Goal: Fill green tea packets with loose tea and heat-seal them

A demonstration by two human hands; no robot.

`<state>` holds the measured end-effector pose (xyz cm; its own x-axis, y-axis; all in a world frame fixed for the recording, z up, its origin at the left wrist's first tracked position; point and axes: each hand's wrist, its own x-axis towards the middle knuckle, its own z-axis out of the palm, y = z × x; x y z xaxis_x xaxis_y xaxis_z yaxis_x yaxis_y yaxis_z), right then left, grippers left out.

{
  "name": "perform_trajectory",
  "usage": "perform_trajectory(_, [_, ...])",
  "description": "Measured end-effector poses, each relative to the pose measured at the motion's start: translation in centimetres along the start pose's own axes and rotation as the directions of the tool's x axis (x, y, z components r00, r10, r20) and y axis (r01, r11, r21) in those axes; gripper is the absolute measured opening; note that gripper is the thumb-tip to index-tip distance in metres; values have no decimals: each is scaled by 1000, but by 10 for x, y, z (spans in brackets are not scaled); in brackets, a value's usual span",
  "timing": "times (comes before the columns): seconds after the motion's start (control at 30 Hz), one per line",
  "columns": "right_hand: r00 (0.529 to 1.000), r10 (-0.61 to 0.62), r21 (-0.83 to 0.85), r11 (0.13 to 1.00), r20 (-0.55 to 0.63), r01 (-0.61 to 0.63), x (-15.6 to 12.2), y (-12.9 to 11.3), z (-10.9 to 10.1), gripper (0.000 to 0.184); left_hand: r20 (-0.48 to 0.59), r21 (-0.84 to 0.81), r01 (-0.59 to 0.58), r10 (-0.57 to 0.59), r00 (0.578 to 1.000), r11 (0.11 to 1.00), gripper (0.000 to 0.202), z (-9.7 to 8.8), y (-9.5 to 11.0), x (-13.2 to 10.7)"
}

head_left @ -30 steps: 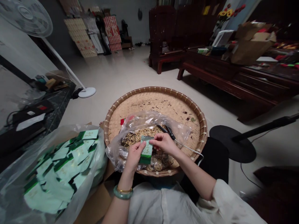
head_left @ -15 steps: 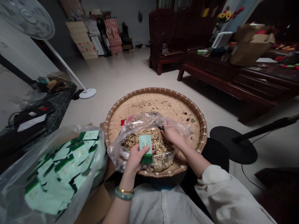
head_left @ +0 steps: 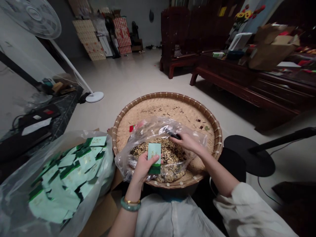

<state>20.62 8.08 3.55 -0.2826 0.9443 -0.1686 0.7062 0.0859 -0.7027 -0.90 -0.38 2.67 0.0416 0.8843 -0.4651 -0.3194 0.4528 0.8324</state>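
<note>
My left hand [head_left: 143,168] grips a pale green and dark green sachet [head_left: 154,158] upright above a clear plastic bag [head_left: 145,130]. The bag lies in a round woven bamboo tray [head_left: 168,98] and holds a speckled brown and cream loose mix [head_left: 168,158]. My right hand [head_left: 188,142] reaches over the bag, its fingertips on a small black tool [head_left: 175,136], perhaps tongs. Much of the tool is hidden behind my fingers and the plastic. A jade bangle and a gold chain circle my left wrist.
At lower left, a large plastic bag [head_left: 14,184] holds several similar sachets and sits on a cardboard box [head_left: 98,217]. A standing fan's base [head_left: 95,97] and a black round stand base [head_left: 249,161] rest on the floor. Dark wooden furniture [head_left: 234,75] stands behind.
My right hand has left the sachet and moved right onto the black tool at the bag. The left hand still has the sachet, and the bag's plastic has shifted.
</note>
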Motion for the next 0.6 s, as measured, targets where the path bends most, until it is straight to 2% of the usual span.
perform_trajectory(0.1, [965, -155, 167, 979, 210, 121, -19, -9, -10, 57, 19, 46, -5, 4, 1000, 999, 49, 0, -1, 1])
perform_trajectory(0.17, [945, -206, 207, 966, 253, 156, -28, -14, -14, 56, 35, 77, -4, 1, 999, 997, 48, 0, -1, 0])
perform_trajectory(0.37, [957, -218, 200, 963, 191, 179, -33, -30, -12, 56, 41, 131, -3, -2, 999, 991, 44, 5, -3, -3])
perform_trajectory(0.6, [940, -285, 173, 952, 190, 254, -34, -43, -1, 37, 53, 153, -4, -4, 999, 988, 45, 5, -4, -6])
